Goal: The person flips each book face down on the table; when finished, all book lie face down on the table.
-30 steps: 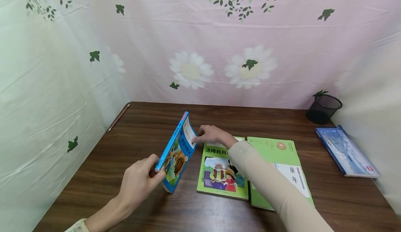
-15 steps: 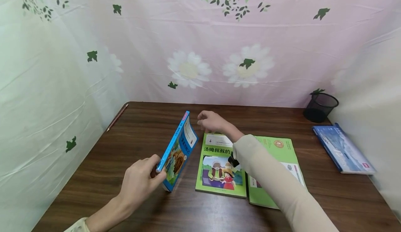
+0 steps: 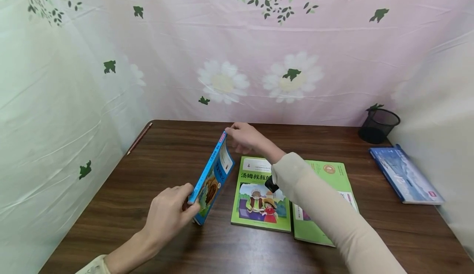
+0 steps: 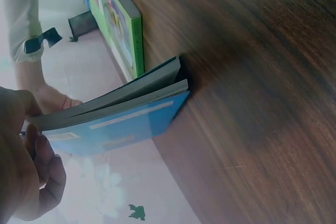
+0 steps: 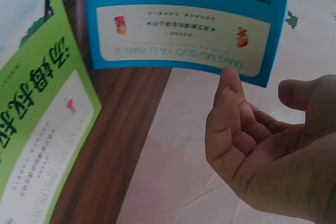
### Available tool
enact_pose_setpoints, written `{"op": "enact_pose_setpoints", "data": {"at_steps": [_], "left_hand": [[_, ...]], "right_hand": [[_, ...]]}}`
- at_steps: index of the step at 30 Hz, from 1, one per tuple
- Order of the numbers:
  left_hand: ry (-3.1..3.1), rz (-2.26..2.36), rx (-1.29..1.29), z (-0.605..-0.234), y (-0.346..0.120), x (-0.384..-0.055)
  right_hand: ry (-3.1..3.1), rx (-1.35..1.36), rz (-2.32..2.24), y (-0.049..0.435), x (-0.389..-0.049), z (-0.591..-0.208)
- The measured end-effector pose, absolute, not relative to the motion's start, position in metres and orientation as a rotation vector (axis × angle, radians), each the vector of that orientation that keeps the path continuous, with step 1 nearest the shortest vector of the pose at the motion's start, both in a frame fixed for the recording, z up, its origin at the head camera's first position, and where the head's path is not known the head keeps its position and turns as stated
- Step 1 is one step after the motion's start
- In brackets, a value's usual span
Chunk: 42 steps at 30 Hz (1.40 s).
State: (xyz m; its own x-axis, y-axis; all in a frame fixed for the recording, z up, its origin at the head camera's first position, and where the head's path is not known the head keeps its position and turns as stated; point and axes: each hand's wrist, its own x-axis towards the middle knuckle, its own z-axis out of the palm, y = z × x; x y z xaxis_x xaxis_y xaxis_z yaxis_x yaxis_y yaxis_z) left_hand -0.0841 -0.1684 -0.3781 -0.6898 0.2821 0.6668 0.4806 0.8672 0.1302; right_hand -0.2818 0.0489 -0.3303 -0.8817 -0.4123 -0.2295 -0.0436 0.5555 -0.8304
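Observation:
A blue paperback book stands tilted on the table, spine toward the left, its cover bowed slightly. At the lower end of the spine my left hand pinches it between thumb and fingers. My right hand is at the book's top edge, fingertips right by the upper spine corner. From the right wrist view, the fingers of the right hand are loosely bent near that edge, with the thumb held apart. The left wrist view shows the blue book from its page edges, slightly parted.
To the right lie a green picture-cover book and a larger green book, partly under the right forearm. Farther right are a blue-and-white book and a black mesh pen holder. A pencil lies along the table's left edge.
My right hand has left the book's right-hand edge, lifted away, then come back left to the top of the spine. The left hand keeps its grip; the book has turned slightly.

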Motion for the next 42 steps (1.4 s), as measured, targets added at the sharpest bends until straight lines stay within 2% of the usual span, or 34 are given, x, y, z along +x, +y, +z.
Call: {"op": "enact_pose_setpoints", "data": {"at_steps": [10, 42], "left_hand": [[-2.367, -0.35, -0.605, -0.378, -0.165, -0.084], [-2.277, -0.276, -0.766, -0.377, -0.161, -0.084]], "right_hand": [[2.372, -0.391, -1.233, 0.038, -0.277, -0.319], [2.351, -0.363, -1.247, 0.035, -0.272, -0.319]]}}
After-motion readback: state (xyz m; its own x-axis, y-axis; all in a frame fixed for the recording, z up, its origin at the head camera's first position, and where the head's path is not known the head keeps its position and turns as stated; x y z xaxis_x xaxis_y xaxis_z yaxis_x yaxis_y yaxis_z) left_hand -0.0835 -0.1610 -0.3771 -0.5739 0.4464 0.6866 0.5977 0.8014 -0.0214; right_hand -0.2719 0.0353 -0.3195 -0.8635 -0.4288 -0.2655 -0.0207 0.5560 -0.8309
